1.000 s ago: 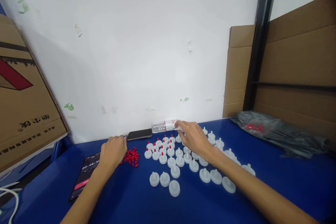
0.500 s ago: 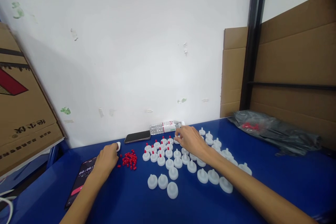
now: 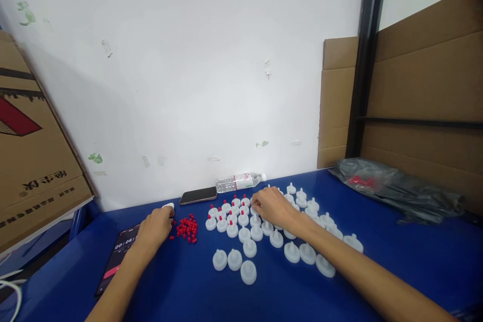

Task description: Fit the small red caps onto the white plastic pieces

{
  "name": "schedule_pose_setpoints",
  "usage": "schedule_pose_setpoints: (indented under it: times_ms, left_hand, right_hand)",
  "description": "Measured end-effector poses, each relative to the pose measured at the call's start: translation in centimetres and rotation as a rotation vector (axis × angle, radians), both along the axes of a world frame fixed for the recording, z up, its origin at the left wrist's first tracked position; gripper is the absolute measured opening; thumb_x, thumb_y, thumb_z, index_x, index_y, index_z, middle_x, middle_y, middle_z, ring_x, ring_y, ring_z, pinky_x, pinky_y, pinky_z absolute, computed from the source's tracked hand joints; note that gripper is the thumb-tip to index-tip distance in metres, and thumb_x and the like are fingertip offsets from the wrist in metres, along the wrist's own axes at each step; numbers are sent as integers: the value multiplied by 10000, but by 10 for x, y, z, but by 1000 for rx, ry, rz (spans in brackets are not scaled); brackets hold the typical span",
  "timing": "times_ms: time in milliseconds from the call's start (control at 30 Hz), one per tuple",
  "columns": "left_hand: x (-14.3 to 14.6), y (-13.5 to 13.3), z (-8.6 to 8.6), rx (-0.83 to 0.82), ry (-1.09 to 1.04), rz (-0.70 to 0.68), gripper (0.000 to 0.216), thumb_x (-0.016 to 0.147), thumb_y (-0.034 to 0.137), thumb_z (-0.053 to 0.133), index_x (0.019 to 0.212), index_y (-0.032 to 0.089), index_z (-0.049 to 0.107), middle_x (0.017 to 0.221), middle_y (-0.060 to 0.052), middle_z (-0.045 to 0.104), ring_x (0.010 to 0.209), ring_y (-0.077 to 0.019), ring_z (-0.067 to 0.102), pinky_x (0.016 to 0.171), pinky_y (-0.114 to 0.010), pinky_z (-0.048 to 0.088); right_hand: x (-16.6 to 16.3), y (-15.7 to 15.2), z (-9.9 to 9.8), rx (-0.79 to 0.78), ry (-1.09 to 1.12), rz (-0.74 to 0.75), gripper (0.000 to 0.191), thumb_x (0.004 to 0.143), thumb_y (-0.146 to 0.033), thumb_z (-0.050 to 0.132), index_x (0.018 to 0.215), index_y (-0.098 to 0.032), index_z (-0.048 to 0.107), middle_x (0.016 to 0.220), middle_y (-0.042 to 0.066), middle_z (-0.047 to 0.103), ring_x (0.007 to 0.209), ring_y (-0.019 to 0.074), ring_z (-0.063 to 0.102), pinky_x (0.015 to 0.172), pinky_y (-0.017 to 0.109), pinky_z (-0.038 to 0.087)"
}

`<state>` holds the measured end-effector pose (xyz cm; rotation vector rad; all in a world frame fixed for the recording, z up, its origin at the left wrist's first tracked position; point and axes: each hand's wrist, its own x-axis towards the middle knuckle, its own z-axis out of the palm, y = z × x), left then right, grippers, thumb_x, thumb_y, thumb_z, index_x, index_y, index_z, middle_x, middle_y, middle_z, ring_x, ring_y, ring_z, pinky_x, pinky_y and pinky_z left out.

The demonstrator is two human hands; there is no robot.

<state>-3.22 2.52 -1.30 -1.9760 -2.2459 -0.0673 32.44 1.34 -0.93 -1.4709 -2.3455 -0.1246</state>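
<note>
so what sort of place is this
Probably a small workshop or packing corner: many white caps and a loose pile of small red tips lie on a blue table, with printed cardboard standing at the left.

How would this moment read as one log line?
left hand: beside loose red caps | right hand: at white lids, grip unclear | white lids: some red-capped, others bare | rest: bottle on its side, phone beside it

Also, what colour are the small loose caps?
The small loose caps are red, clearest in the head view.
</note>
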Motion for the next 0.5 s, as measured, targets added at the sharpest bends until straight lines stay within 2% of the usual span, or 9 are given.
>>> schedule_pose_setpoints:
  times_ms: [267,500]
  left_hand:
    - [9,-2,-1,-43,-30,-74,208,885,129,463,908,201,656,984,-120,713,878,-271,690,642,-295,395]
    - [24,-5,0,-62,-55,-142,253,867,136,465,948,219,689,984,-104,722,899,-262,685,649,-297,400]
  right_hand:
    - [0,0,-1,-4,-29,2,235,874,-117,548,767,-201,739,770,71,747,771,234,699,771,314,433]
    - [-4,-6,2,49,21,30,173,922,-176,534,919,-185,706,913,84,735,915,250,668,827,346,427]
